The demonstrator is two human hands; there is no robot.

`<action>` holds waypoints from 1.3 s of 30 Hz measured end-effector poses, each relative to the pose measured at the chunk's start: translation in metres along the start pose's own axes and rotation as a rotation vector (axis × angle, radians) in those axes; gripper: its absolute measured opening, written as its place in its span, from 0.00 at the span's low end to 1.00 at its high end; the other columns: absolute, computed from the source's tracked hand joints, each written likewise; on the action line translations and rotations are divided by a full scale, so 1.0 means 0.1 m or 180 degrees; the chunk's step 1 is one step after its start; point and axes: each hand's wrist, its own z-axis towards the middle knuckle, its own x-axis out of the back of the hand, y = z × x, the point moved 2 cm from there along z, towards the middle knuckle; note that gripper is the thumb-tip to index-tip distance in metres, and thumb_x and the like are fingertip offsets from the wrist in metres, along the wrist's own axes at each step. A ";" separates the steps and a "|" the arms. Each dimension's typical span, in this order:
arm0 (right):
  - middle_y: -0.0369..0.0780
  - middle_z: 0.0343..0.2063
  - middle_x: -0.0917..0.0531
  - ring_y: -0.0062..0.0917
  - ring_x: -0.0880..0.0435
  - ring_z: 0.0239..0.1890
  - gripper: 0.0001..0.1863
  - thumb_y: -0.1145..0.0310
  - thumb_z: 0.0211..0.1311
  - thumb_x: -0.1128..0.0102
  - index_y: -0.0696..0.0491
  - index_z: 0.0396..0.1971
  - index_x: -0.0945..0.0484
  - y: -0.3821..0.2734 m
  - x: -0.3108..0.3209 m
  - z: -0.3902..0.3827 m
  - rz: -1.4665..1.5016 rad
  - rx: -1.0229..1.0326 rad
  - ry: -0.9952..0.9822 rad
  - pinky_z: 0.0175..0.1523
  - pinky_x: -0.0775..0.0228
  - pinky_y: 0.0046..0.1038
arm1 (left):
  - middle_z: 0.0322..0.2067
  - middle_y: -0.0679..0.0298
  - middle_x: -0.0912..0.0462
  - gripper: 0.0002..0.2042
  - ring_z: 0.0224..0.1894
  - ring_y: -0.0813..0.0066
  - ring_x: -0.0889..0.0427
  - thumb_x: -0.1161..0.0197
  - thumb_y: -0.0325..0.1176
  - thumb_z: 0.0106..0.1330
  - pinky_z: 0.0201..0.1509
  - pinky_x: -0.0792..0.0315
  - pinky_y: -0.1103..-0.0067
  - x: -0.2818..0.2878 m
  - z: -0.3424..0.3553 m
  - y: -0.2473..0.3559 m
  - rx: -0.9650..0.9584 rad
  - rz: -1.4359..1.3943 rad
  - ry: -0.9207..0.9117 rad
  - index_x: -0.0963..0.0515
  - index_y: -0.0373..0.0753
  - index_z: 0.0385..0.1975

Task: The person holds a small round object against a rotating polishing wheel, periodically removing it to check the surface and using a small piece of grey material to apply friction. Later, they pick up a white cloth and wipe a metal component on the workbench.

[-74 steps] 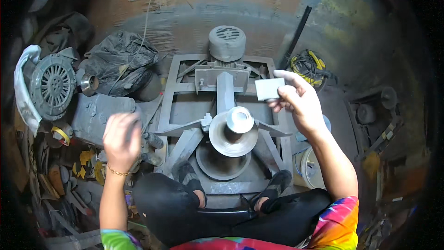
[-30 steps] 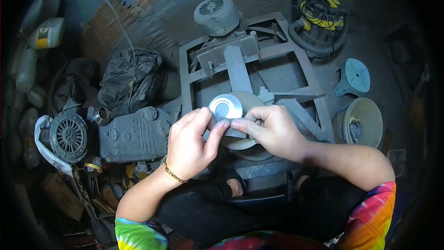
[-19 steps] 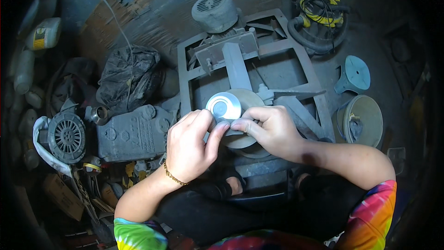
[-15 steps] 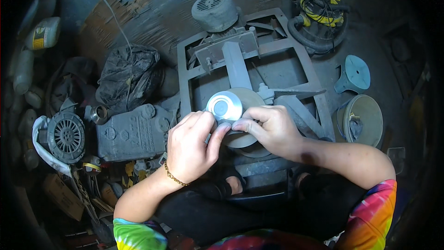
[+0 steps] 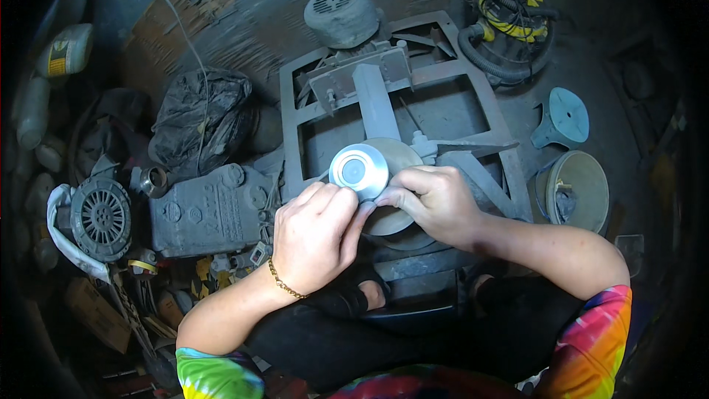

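Observation:
Between my hands is a shiny round metal part [image 5: 360, 168] with a raised ring and a darker round centre. My left hand [image 5: 319, 233] is closed, its fingers and thumb gripping the lower left rim. My right hand [image 5: 434, 203] pinches the same part at its lower right edge. The part is over a pale round wheel [image 5: 399, 159], which shows behind it and below the fingers. Whether the part touches the wheel is hidden. A belt guard or belt [image 5: 377, 103] runs from the wheel back to a dusty motor [image 5: 342, 15].
A metal frame [image 5: 480, 89] carries the machine. On the right are a vacuum cleaner [image 5: 513, 18], a turquoise stool [image 5: 569, 114] and a bucket [image 5: 591, 192]. Left lie a black plastic bag [image 5: 199, 114], a dusty metal cover [image 5: 214, 210] and a finned round motor housing [image 5: 105, 218].
My left hand has shifted slightly right and its thumb is tucked closer to the right hand's fingers. The metal part stays nearly in place, still held by both hands.

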 end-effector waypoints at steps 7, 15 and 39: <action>0.45 0.28 0.16 0.41 0.15 0.34 0.08 0.65 0.65 0.38 0.52 0.33 0.14 0.01 -0.02 0.00 -0.0032 0.0170 0.0070 0.40 0.24 0.36 | 0.20 0.55 0.29 0.12 0.22 0.54 0.28 0.30 0.22 0.56 0.26 0.33 0.67 0.00 -0.01 -0.02 -0.0067 0.0008 -0.0002 0.30 0.35 0.22; 0.45 0.27 0.16 0.41 0.15 0.32 0.06 0.67 0.63 0.37 0.54 0.32 0.15 -0.02 -0.01 0.00 -0.0132 0.0350 0.0161 0.38 0.24 0.36 | 0.21 0.55 0.29 0.11 0.22 0.54 0.28 0.30 0.22 0.56 0.26 0.33 0.67 0.01 -0.02 -0.04 -0.0090 -0.0019 -0.0031 0.30 0.34 0.22; 0.48 0.21 0.16 0.30 0.15 0.23 0.15 0.62 0.65 0.34 0.60 0.30 0.15 -0.21 0.10 0.03 0.0328 -0.0878 -0.0141 0.33 0.26 0.30 | 0.22 0.54 0.26 0.10 0.26 0.51 0.24 0.34 0.29 0.62 0.30 0.30 0.65 0.13 0.13 -0.05 0.0752 -0.0508 -0.0408 0.30 0.34 0.26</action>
